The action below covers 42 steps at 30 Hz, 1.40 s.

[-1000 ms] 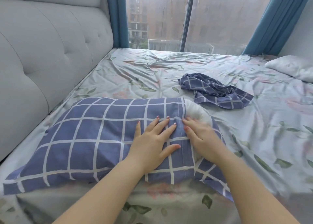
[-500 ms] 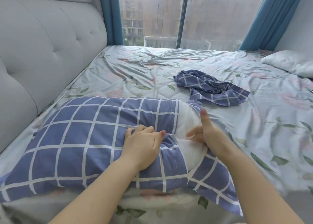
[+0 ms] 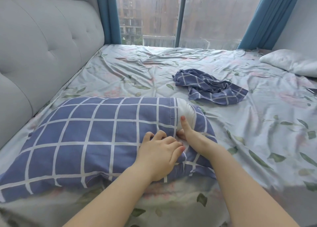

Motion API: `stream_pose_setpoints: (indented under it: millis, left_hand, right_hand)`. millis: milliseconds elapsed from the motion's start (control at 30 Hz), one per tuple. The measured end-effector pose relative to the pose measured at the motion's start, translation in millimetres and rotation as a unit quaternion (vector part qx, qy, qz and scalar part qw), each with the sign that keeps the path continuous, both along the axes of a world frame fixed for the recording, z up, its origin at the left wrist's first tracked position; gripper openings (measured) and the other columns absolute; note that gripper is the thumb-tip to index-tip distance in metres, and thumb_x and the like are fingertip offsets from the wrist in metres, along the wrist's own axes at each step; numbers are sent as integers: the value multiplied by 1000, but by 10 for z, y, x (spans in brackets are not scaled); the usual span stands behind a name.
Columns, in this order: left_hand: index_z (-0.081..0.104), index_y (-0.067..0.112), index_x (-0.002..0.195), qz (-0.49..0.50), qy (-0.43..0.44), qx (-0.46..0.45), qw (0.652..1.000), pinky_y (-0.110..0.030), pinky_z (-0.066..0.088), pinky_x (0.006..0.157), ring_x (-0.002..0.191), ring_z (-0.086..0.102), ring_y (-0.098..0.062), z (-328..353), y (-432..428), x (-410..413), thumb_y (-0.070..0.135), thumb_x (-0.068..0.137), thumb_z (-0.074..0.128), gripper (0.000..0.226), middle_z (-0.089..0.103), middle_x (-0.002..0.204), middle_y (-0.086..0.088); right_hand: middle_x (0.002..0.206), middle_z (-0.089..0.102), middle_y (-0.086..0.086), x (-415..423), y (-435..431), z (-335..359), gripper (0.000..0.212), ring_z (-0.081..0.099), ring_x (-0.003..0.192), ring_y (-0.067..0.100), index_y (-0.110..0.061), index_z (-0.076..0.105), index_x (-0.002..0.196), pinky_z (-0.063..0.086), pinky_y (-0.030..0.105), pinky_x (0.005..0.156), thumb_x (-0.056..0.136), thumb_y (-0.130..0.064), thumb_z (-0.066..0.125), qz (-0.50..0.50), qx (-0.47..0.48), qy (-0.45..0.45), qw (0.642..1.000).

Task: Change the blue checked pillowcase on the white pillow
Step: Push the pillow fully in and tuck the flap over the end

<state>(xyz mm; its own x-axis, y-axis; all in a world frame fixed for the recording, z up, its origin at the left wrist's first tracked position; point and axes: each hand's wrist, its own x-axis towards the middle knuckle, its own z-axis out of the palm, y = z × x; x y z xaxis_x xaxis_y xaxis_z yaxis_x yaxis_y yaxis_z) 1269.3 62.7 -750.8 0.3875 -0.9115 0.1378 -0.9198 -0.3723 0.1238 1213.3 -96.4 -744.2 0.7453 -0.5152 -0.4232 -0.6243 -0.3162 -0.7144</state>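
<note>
You are at a bed covered in a crumpled pale floral sheet [image 3: 137, 68], with a rain-streaked window [image 3: 154, 15] behind it and a grey tufted headboard [image 3: 42, 46] down the left side. Just beside that headboard lies the blue checked pillowcase [image 3: 85, 135], stuffed nearly full and flat on the sheet. Its long axis runs straight out from the headboard, with the closed end towards it and the open mouth pointing away. At the mouth end, your left hand [image 3: 157, 156] is clenched on a bunch of the checked cloth near the hem. Next out from the headboard, the bare end of the white pillow [image 3: 186, 111] bulges from the opening. Your right hand [image 3: 190, 135] has its thumb laid up against that end, but its fingers vanish into the fold, so I cannot tell what they grip. Further from the headboard lies a second, crumpled blue checked pillowcase [image 3: 211, 87], and furthest of all an uncovered white pillow [image 3: 291, 62]. I judge you are working the mouth of the case, most likely starting to strip it, with almost everything left to do. Next, pin the pillow's end with your right hand and draw the cloth along the long axis, evenly on both sides, so it does not snag.
</note>
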Motion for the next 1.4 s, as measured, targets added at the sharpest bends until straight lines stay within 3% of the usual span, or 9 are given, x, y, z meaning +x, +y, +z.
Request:
stream_pose_setpoints:
  millis: [267, 400, 533, 667, 800, 967, 1100, 1300, 1400]
  left_hand:
    - [58, 28, 94, 25, 130, 31, 991, -42, 25, 97, 104, 39, -12, 20, 49, -17, 41, 104, 5, 56, 62, 103, 16]
    - [56, 26, 90, 45, 141, 17, 989, -42, 24, 99, 108, 38, -11, 9, 28, 41, 39, 105, 4, 55, 63, 103, 14]
    - [57, 32, 124, 20, 132, 14, 991, -40, 20, 97, 117, 33, -13, -9, 50, 34, 40, 104, 1, 60, 58, 123, 19]
    - [55, 34, 121, 38, 108, -2, 993, -38, 21, 95, 115, 33, -14, 2, 93, -14, 43, 103, 2, 57, 56, 117, 20]
    - [53, 31, 90, 54, 156, -1, 986, -36, 21, 94, 104, 34, -11, 30, 112, -51, 40, 105, 7, 49, 53, 93, 16]
    - [64, 37, 122, 53, 222, -31, 973, -35, 21, 100, 116, 36, -6, -81, 32, 106, 43, 104, 2, 65, 60, 114, 21]
    - [65, 37, 121, 45, 197, -88, 976, -33, 23, 102, 122, 38, -2, -116, -8, 215, 49, 97, -2, 73, 60, 125, 23]
    - [72, 43, 105, 58, 268, -67, 959, -31, 18, 105, 123, 40, 0, -124, 30, 267, 60, 96, -7, 81, 64, 122, 23]
    - [76, 41, 95, 84, 295, -43, 951, -31, 17, 105, 122, 46, -5, -90, 12, 261, 52, 102, 0, 77, 67, 120, 16]
  right_hand:
    - [85, 76, 6, -259, -21, 209, 113, 64, 97, 21, -12, 80, 78, 33, 40, 111, 70, -94, 2, 36, 30, 76, 996]
    - [116, 71, -9, -311, 15, 198, 108, 56, 119, 4, -22, 76, 107, 21, 32, 118, 73, -93, 3, 74, 73, 28, 994]
    - [149, 44, -16, -298, 23, -25, 108, 34, 140, 1, -31, 50, 142, 9, 35, 123, 68, -99, 14, 45, 101, -20, 994]
    - [139, 55, 4, -174, 132, 79, 119, 45, 132, 24, -20, 65, 123, 24, 38, 111, 63, -99, -2, 40, -37, 75, 996]
    - [119, 69, 5, -335, 85, 185, 111, 58, 116, 18, -16, 75, 105, 27, 35, 112, 71, -94, 4, 97, 41, 105, 989]
    - [157, 31, -13, -340, 41, -105, 111, 24, 147, 13, -40, 41, 147, 7, 36, 122, 60, -103, 13, 53, 32, 93, 994]
    - [161, 27, 0, -221, 227, -49, 74, 18, 149, 21, -33, 33, 151, 9, 36, 122, 94, -72, 6, 58, -115, -2, 992]
    - [143, 51, 16, -260, 267, 77, 90, 44, 132, 33, -21, 51, 142, 29, 37, 106, 90, -77, 5, 29, -60, 67, 995]
    - [123, 67, 6, -380, 139, -21, 85, 55, 120, 25, -19, 76, 107, 32, 37, 110, 92, -76, 13, 10, -34, 42, 998]
